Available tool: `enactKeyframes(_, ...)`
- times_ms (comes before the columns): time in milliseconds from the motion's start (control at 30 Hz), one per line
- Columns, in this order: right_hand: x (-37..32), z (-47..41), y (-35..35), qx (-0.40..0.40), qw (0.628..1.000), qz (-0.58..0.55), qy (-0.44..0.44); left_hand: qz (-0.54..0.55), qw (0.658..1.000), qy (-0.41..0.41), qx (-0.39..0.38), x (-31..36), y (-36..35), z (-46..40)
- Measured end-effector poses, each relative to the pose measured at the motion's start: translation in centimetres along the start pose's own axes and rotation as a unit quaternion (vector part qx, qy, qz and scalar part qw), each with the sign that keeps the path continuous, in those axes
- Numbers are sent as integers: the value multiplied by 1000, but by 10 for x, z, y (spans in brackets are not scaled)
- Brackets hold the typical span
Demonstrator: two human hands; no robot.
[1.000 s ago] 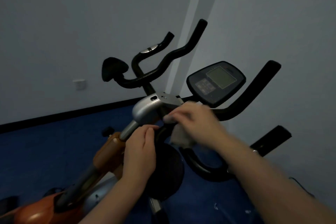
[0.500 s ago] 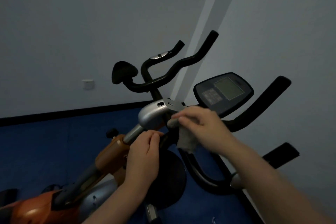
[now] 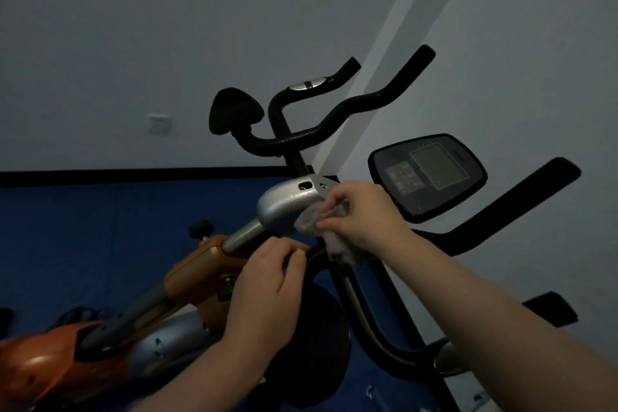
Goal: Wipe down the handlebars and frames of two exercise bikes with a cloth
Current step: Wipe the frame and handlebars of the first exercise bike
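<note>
Right hand [image 3: 359, 217] bunches pale grey cloth [image 3: 329, 227] in curled fingers, pressing it against silver rounded stem housing [image 3: 287, 206] of orange-framed bike (wiping contact). Left hand [image 3: 267, 288], fingers curled, seemingly grips black handlebar tube [image 3: 316, 252] below, steadying frame; dim view.

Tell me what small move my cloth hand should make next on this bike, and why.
Probably sweep the crumpled grey cloth leftward over the rounded silver metal housing. The right hand presses it only against the housing's right edge, while the left hand grips the frame below, steadying it.
</note>
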State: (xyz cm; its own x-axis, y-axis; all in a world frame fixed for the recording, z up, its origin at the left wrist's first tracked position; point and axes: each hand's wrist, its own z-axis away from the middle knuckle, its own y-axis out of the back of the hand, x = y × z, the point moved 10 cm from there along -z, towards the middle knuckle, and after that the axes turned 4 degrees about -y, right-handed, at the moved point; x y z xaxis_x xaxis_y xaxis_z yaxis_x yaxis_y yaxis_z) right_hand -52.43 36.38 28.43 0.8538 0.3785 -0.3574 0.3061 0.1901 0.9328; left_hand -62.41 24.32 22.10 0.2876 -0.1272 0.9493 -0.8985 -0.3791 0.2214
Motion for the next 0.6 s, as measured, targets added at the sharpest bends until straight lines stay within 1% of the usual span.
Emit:
enactKeyframes(100, -5, -3, 4, 72, 997, 5, 8, 1, 1000, 0, -3, 0, -1, 0)
enactKeyframes(133, -5, -1, 6, 81, 996, 19, 17, -1, 1000, -1, -6, 0, -1, 0)
enactKeyframes(167, -4, 1, 7, 73, 997, 31, 20, -4, 1000, -4, -9, 0, -2, 1)
enactKeyframes(200, -1, 2, 6, 43, 998, 33, 16, -7, 1000, -5, -12, 1, -2, 1)
enactKeyframes(267, 6, 4, 1, -52, 999, 10, 4, -5, 1000, -4, -11, 1, 0, 2)
enactKeyframes(300, 7, 5, -1, -85, 996, -2, -1, -3, 1000, -3, -11, 1, 0, 2)
enactKeyframes(333, 8, 5, -2, -94, 996, -2, -4, -2, 1000, 0, -11, 1, 0, 2)
enactKeyframes(400, 6, -1, -2, -62, 998, 20, 0, -5, 1000, 3, -9, 0, -1, 2)
enactKeyframes(500, -9, -4, -2, 41, 997, 62, 37, -13, 1000, 6, -1, -1, 0, 2)
enactKeyframes(533, -13, -4, 0, 63, 995, 66, 43, -15, 1000, 6, 2, -1, 1, 2)
enactKeyframes(567, -12, -3, 2, 69, 995, 61, 39, -16, 1000, 6, 3, -1, 1, 2)
enactKeyframes(600, -9, -2, 4, 55, 997, 51, 28, -17, 1000, 5, 2, 0, 0, 3)
